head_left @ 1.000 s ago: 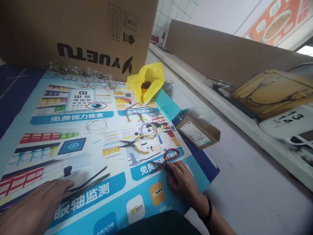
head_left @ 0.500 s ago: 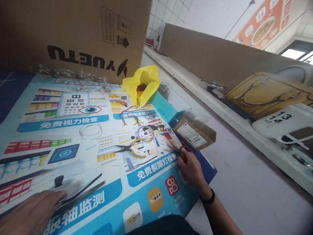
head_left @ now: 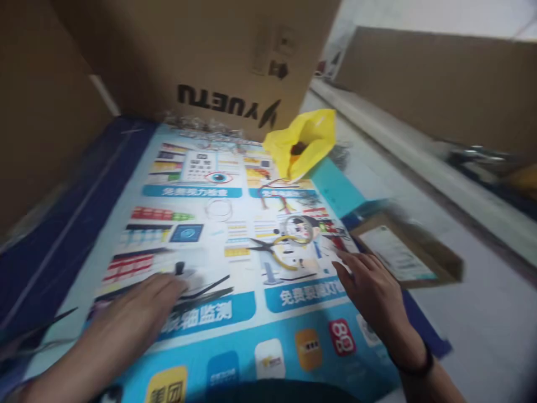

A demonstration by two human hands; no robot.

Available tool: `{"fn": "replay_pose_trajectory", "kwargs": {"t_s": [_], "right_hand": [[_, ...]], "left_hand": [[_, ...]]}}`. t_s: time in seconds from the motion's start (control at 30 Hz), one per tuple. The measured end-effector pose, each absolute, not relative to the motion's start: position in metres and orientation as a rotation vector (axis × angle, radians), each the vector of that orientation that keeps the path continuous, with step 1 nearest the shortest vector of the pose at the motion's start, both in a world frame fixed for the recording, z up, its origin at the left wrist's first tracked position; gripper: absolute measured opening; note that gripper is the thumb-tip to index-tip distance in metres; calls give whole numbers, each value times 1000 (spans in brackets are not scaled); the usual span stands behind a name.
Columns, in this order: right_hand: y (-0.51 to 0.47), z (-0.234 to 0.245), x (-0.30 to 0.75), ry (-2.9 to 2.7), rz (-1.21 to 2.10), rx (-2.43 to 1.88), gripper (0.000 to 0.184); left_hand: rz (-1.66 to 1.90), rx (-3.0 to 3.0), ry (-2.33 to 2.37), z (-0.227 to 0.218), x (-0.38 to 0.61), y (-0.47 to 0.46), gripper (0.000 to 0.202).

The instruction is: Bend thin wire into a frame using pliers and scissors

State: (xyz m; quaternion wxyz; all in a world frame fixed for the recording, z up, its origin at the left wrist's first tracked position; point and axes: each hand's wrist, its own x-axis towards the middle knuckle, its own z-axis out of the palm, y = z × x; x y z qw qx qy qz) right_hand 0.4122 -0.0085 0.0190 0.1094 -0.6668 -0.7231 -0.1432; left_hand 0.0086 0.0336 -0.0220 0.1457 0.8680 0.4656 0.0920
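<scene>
My left hand (head_left: 146, 299) lies over the printed poster (head_left: 235, 352), fingers stretched to the right; nothing shows in it. A dark strip (head_left: 212, 288) runs beyond its fingertips; whether it is printed or loose I cannot tell. On the right, my right hand (head_left: 375, 288) is above the poster with thumb and fingers apart. The scissors are mostly hidden beneath or beside its fingertips. Between the hands lie yellow-handled pliers (head_left: 287, 257), with a wire coil (head_left: 300, 229) just behind them. A thinner wire ring (head_left: 218, 210) lies farther left.
A yellow bag (head_left: 314, 131) stands open behind coloured strands (head_left: 286, 204). Beside it are a teal box (head_left: 340, 187) and an opened brown carton (head_left: 447, 260). Large cardboard (head_left: 168, 50) walls the back. Tangled wire (head_left: 205, 129) lies along it. A blurred pointed tool (head_left: 50, 324) lies at lower left.
The view has swung left, so the tabletop sits farther right. My right hand's fingers have loosened from the red-handled scissors. My left hand still rests by the dark strip.
</scene>
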Motion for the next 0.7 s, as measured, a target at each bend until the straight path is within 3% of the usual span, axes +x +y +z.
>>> {"fn": "replay_pose_trajectory", "kwargs": {"t_s": [0.17,0.33,0.7], "right_hand": [[26,20,329,-2528,106,-1323,16],[52,9,263,-2730,61,-1041,15],[68,13,228,-2967,1,-910,7]], "left_hand": [[98,2540,1322,2,22,34,35],[151,2560,1344,8,25,30,32],[113,2621,1393,7,30,38,20]]}}
